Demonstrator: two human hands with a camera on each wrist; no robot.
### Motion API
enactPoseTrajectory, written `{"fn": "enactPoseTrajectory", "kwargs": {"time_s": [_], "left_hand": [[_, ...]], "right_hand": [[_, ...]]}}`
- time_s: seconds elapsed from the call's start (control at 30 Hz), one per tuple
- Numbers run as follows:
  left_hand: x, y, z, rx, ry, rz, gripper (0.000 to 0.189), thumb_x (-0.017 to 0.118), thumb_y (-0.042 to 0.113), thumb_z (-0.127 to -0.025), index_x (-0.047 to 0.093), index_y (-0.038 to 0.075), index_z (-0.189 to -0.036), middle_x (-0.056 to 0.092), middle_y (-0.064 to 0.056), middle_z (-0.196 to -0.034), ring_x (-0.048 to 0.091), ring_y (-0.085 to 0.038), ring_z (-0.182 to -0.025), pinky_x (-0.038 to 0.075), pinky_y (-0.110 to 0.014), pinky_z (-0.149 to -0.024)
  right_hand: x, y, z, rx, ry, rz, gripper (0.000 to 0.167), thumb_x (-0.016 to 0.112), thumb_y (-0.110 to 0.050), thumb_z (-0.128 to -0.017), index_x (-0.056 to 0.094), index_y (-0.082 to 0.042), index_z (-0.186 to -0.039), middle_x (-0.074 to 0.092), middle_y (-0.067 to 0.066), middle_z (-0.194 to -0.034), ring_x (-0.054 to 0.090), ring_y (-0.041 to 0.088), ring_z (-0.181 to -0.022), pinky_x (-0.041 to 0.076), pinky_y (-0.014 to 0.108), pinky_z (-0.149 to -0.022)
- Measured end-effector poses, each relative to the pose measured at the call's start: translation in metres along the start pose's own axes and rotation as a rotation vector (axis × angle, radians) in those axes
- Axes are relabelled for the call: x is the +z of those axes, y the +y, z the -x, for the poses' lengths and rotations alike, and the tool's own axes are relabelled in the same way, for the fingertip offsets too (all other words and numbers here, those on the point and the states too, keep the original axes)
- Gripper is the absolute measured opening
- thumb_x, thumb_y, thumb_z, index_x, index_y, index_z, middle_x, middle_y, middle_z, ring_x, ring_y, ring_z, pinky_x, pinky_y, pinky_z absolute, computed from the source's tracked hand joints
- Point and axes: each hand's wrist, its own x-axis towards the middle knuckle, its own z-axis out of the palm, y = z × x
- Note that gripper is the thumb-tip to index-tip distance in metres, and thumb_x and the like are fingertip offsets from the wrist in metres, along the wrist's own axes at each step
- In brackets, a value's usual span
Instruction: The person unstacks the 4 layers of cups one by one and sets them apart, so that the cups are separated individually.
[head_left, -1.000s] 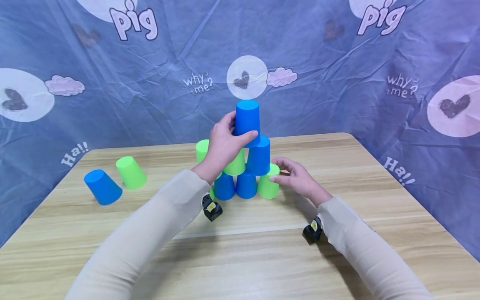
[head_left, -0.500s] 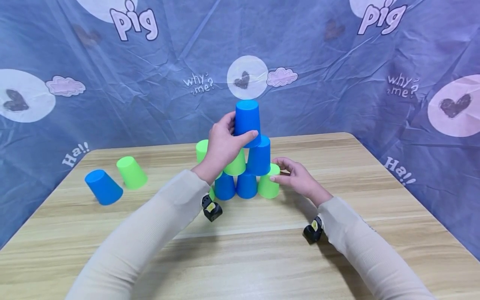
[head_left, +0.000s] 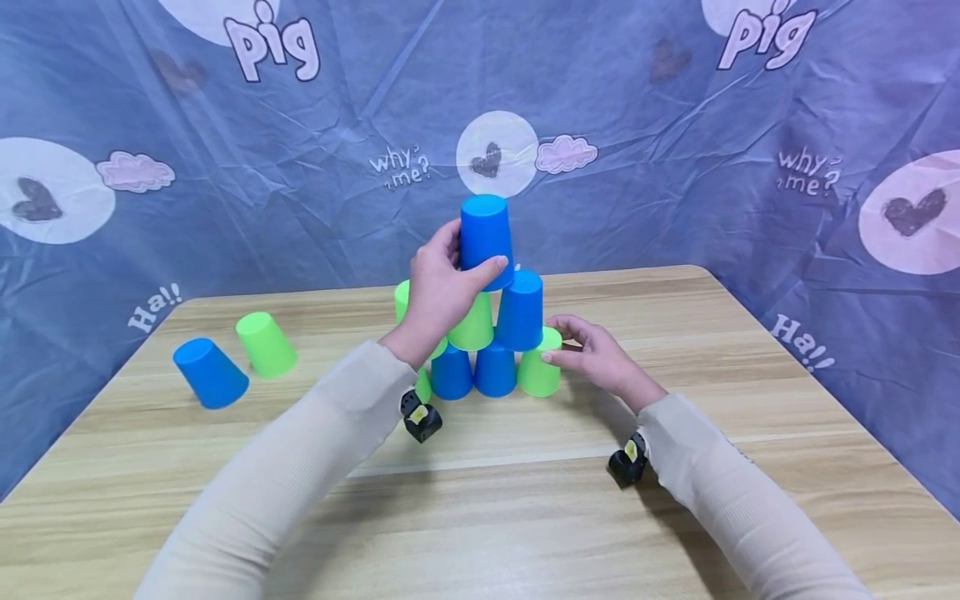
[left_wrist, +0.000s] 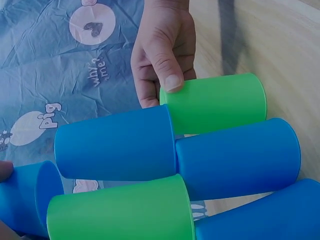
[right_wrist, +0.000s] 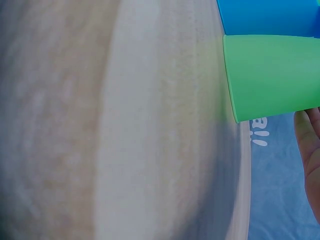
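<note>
My left hand (head_left: 437,283) grips an upside-down blue cup (head_left: 485,237) at the top of a cup pyramid, thumb in front and fingers behind. This cup leans slightly. Below it stand a green cup (head_left: 472,327) and a blue cup (head_left: 521,312) in the middle row, with another green cup (head_left: 402,298) partly behind my left hand. Two blue cups (head_left: 496,372) show in the bottom row. At that row's right end, my right hand (head_left: 596,358) holds a green cup (head_left: 536,379) between thumb and fingers; the left wrist view shows the thumb on its upper edge.
A blue cup (head_left: 210,375) and a green cup (head_left: 267,346) stand upside down on the wooden table (head_left: 480,517), left of the pyramid. A printed blue cloth (head_left: 330,167) hangs behind the table. Each wrist wears a small black camera (head_left: 422,422).
In the last half second my left hand has moved slightly left and up with the top blue cup, which now tilts a little. My right hand stays at the green cup.
</note>
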Motion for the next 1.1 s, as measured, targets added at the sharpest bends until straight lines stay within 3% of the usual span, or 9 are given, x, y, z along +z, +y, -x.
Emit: {"fn": "enactPoseTrajectory", "kwargs": {"time_s": [0.4,0.8,1.1], "left_hand": [[-0.015,-0.009,0.005,0.093,0.083,0.061,0.057,0.069,0.026,-0.083,0.046,0.011,-0.133,0.057,-0.006,-0.127,0.057,-0.020,-0.111,0.048,-0.038,-0.094],[-0.027,-0.012,0.008,0.080,0.114,0.090,0.055,0.068,0.028,-0.084,0.047,0.010,-0.132,0.056,-0.005,-0.126,0.056,-0.019,-0.111,0.047,-0.037,-0.095],[-0.039,-0.018,0.009,0.122,0.175,0.093,0.053,0.069,0.025,-0.083,0.049,0.008,-0.129,0.058,-0.007,-0.123,0.058,-0.020,-0.108,0.048,-0.036,-0.093]], "right_hand": [[-0.001,0.002,0.000,-0.002,0.000,-0.006,0.047,0.067,-0.019,-0.085,0.050,-0.005,-0.126,0.057,0.013,-0.118,0.050,0.027,-0.110,0.044,0.042,-0.094],[0.000,0.003,0.001,-0.002,0.001,-0.003,0.048,0.067,-0.020,-0.085,0.049,-0.005,-0.126,0.057,0.013,-0.117,0.050,0.026,-0.109,0.044,0.041,-0.093],[0.000,0.003,0.001,-0.002,0.000,-0.004,0.048,0.068,-0.020,-0.084,0.050,-0.005,-0.126,0.057,0.012,-0.117,0.050,0.026,-0.109,0.044,0.041,-0.094]]}}
